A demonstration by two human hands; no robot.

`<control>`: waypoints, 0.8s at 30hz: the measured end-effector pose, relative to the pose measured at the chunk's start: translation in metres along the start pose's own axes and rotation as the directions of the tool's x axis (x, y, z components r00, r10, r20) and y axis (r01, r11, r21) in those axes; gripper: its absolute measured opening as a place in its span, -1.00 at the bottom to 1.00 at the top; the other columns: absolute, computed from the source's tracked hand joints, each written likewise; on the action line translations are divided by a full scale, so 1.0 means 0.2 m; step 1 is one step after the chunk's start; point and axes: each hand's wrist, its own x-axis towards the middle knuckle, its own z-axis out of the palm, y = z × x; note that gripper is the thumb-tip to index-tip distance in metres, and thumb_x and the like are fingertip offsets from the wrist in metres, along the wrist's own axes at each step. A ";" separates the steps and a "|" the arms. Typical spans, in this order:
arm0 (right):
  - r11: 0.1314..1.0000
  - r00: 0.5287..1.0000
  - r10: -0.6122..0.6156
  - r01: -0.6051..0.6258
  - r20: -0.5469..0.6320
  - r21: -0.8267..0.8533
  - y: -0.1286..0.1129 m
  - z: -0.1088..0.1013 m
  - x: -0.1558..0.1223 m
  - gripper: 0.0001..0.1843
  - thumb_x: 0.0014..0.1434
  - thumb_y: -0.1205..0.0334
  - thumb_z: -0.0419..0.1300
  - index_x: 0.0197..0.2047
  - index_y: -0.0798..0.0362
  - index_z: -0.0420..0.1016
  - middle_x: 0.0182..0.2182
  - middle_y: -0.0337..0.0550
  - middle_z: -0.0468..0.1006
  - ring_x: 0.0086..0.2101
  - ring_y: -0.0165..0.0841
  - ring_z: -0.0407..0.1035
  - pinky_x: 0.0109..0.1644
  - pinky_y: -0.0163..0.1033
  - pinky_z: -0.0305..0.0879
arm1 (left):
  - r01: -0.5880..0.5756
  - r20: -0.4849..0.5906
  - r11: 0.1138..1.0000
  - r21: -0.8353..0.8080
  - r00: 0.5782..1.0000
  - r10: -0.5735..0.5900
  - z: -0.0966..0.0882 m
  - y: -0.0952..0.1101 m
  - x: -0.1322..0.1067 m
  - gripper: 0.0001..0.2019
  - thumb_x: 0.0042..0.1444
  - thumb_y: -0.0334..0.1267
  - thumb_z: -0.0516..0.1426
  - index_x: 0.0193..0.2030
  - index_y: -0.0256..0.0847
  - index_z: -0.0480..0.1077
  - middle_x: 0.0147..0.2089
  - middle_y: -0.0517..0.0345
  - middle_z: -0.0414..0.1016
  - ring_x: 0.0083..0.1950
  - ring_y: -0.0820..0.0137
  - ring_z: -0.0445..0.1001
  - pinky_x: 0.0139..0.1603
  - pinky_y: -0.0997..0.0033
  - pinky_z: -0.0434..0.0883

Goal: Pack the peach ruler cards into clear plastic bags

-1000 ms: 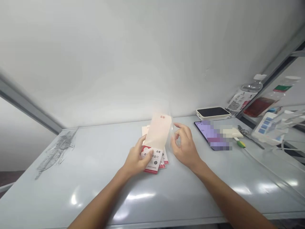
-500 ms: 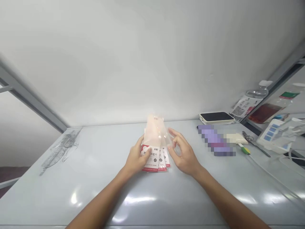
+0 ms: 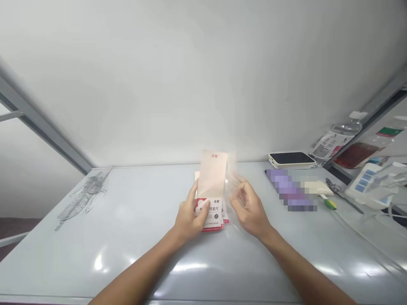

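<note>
My left hand (image 3: 190,218) is closed on a ruler-set packet (image 3: 212,176), its thumb over the printed white and red label. The packet has a pale pink backing card and stands above others of its kind. Parts of those packets (image 3: 226,216) show at its right and lower edges. My right hand (image 3: 251,209) is at the right side, its fingers curled and blurred, pinching a clear plastic bag (image 3: 231,186). That bag is a smeared, see-through strip along the packet's right edge.
On the grey table (image 3: 136,254), clear rulers (image 3: 84,197) lie at the left. To the right are a phone (image 3: 291,159), a purple pixelated item (image 3: 286,188), scissors (image 3: 343,195), a cable (image 3: 359,239) and a bottle (image 3: 337,137). A white wall (image 3: 178,84) rises behind.
The top packet's pink card now shows uncovered and more upright, with its upper red print clear. My right hand has drawn the clear plastic to the right of it.
</note>
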 end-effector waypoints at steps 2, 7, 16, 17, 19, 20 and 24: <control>0.999 0.999 -0.007 0.005 0.039 0.036 -0.01 0.01 -0.01 -0.80 0.09 0.29 0.14 -0.44 -0.01 0.14 0.24 -0.13 0.08 0.18 -0.18 0.05 0.16 0.00 0.09 | 0.025 -0.022 0.999 0.022 0.999 -0.025 0.01 -0.01 0.00 -0.36 0.13 -0.15 0.03 0.31 -0.17 -0.12 -0.54 0.30 0.40 -0.60 0.53 0.29 -0.56 0.56 0.29; 0.958 0.991 0.030 -0.066 0.130 0.279 -0.02 0.00 -0.01 -0.81 0.11 0.27 0.14 -0.43 0.00 0.15 0.23 -0.16 0.13 0.17 -0.16 0.09 0.11 0.04 0.16 | 0.057 0.003 0.996 -0.075 0.998 -0.057 -0.01 0.00 0.03 -0.42 0.12 -0.14 0.04 0.27 -0.12 -0.03 -0.43 0.23 0.46 -0.49 0.48 0.40 -0.47 0.51 0.37; 0.722 0.940 0.244 -0.341 0.240 0.602 -0.03 -0.04 0.04 -0.57 0.08 0.28 0.06 0.05 -0.09 0.31 0.14 -0.13 0.30 0.09 -0.11 0.22 0.10 0.16 0.14 | 0.056 -0.022 0.960 -0.275 0.998 -0.065 -0.05 0.03 0.05 -0.42 0.09 -0.12 0.09 0.22 -0.17 0.01 -0.29 0.10 0.51 -0.33 0.37 0.50 -0.35 0.41 0.44; 0.708 0.935 0.254 -0.355 0.249 0.611 -0.03 -0.04 0.04 -0.55 0.09 0.27 0.04 0.08 -0.08 0.30 0.13 -0.12 0.31 0.09 -0.11 0.21 0.11 0.16 0.13 | 0.055 -0.033 0.958 -0.280 0.997 -0.066 -0.05 0.03 0.05 -0.42 0.08 -0.12 0.09 0.22 -0.17 0.00 -0.30 0.10 0.51 -0.35 0.38 0.50 -0.36 0.42 0.44; 0.693 0.929 0.261 -0.370 0.263 0.618 -0.03 -0.03 0.04 -0.53 0.11 0.25 0.01 0.12 -0.09 0.28 0.12 -0.14 0.33 0.11 -0.12 0.20 0.12 0.15 0.12 | 0.052 -0.043 0.954 -0.296 0.997 -0.068 -0.04 0.04 0.04 -0.41 0.08 -0.12 0.10 0.22 -0.17 -0.01 -0.31 0.11 0.51 -0.38 0.40 0.49 -0.38 0.44 0.44; 0.688 0.927 0.261 -0.374 0.269 0.622 -0.03 -0.03 0.04 -0.52 0.13 0.24 0.00 0.14 -0.11 0.26 0.12 -0.15 0.33 0.11 -0.13 0.19 0.12 0.14 0.12 | 0.052 -0.042 0.950 -0.307 0.997 -0.068 -0.04 0.04 0.04 -0.40 0.08 -0.12 0.10 0.22 -0.17 -0.01 -0.31 0.11 0.52 -0.40 0.41 0.49 -0.39 0.44 0.44; 0.666 0.915 0.282 -0.403 0.288 0.628 -0.05 -0.01 0.04 -0.49 0.14 0.17 -0.03 0.19 -0.13 0.19 0.13 -0.15 0.32 0.11 -0.13 0.20 0.12 0.14 0.11 | 0.054 -0.022 0.941 -0.334 0.998 -0.065 -0.04 0.04 0.04 -0.38 0.07 -0.10 0.10 0.24 -0.18 -0.03 -0.32 0.11 0.52 -0.43 0.41 0.48 -0.44 0.45 0.43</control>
